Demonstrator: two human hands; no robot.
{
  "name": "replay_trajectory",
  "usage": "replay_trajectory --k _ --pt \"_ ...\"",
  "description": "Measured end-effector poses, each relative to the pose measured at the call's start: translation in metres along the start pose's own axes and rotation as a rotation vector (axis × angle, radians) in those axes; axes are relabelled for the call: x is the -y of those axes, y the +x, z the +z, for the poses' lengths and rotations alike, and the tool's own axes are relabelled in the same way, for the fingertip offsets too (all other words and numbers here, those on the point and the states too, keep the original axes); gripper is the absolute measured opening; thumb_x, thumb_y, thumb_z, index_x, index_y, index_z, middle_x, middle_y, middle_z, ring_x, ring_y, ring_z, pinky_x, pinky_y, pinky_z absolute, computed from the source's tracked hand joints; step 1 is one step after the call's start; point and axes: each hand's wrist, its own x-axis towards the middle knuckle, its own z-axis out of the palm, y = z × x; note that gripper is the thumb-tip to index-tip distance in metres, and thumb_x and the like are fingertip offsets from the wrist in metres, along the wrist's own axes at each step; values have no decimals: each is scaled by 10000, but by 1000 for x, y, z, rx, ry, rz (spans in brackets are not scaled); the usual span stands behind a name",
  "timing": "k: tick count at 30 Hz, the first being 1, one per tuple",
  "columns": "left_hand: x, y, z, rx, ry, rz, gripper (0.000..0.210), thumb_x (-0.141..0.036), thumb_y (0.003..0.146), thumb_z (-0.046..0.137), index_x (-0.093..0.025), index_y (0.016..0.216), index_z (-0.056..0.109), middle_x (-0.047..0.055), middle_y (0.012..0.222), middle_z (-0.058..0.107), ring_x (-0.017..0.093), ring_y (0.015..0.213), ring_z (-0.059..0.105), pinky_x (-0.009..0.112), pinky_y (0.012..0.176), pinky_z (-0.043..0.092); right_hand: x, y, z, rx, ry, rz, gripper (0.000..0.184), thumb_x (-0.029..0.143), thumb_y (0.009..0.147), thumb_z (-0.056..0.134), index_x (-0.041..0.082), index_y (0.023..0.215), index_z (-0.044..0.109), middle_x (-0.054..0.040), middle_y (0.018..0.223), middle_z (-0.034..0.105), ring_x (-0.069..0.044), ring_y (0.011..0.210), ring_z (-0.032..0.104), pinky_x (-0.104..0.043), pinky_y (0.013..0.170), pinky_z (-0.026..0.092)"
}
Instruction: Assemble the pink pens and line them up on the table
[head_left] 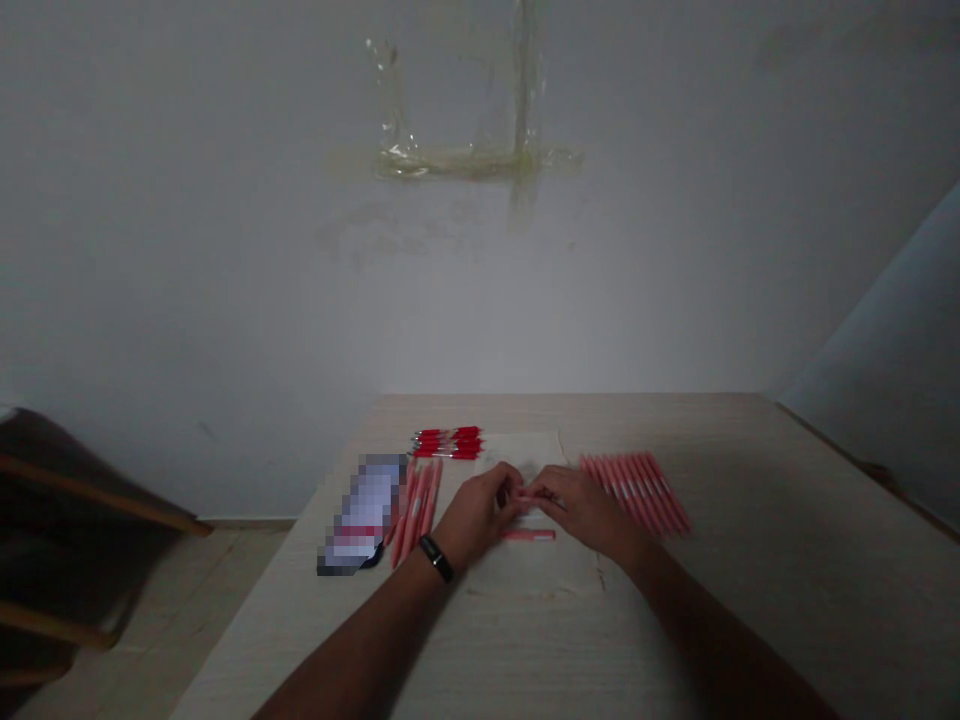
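Note:
My left hand [474, 512], with a dark band on the wrist, is closed at the middle of the table. Its fingertips meet those of my right hand [583, 502], closed too. Between them they pinch a slim pink pen [527, 493], mostly hidden by the fingers. Just below the hands, a short pink pen piece [534, 536] lies on a pale sheet [551, 578]. Beyond my right hand, several pink pens [636, 490] lie side by side in a slanted row. Left of my left hand is a looser group of pink pens [416, 512].
Several red pens [448, 442] are stacked at the sheet's upper left. A blurred-out phone-like object [367, 510] lies by the left edge of the wooden table [495, 660]. The wall [637, 280] stands behind it, and dark furniture [60, 540] is at the left.

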Motion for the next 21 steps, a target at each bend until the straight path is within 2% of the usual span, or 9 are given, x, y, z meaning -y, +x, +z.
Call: replay_trajectory --k 3,7,11,14,16,19,21 --pt "0 -1 0 11 91 22 187 -268 820 679 -198 974 598 18 880 643 153 771 562 238 679 409 -6 0 -8 -66 -28 2 84 201 940 577 193 918 658 -30 903 672 -158 859 616 -271 786 449" --pt "1 -3 0 112 168 110 162 -269 800 709 -203 932 642 40 945 654 179 856 590 260 738 439 -13 0 -16 -116 -41 6 94 189 933 567 195 902 655 -28 879 673 -152 830 617 -271 765 451" --pt "3 -5 4 220 131 193 152 -235 797 716 -213 937 663 69 1178 657 219 1071 605 301 883 459 -13 1 -18 -129 -40 -7 106 218 938 563 199 888 655 -27 857 671 -152 814 619 -267 749 452" --pt "4 -5 6 268 97 256 170 -168 778 718 -225 932 672 56 1158 677 233 1232 539 312 972 431 -12 1 -18 -123 -54 -28 100 207 932 566 199 884 653 -27 854 670 -154 815 620 -270 753 449" --pt "3 -5 5 264 95 262 184 -167 801 696 -231 973 679 52 1070 696 227 1202 558 301 954 436 -12 1 -18 -123 -60 -31 95 201 928 568 199 884 651 -26 853 668 -155 817 620 -274 759 449" --pt "-2 -3 0 180 117 193 262 -232 871 628 -235 1131 659 56 1015 684 187 936 632 271 816 465 -12 1 -20 -139 -52 -12 100 197 930 553 201 893 646 -30 865 667 -156 826 619 -275 763 454" --pt "-4 -2 -5 115 146 145 241 -255 891 595 -229 1120 666 46 961 667 167 838 613 254 756 454 -13 1 -21 -155 -48 -9 100 199 930 548 202 899 642 -33 872 664 -157 829 618 -274 761 458"
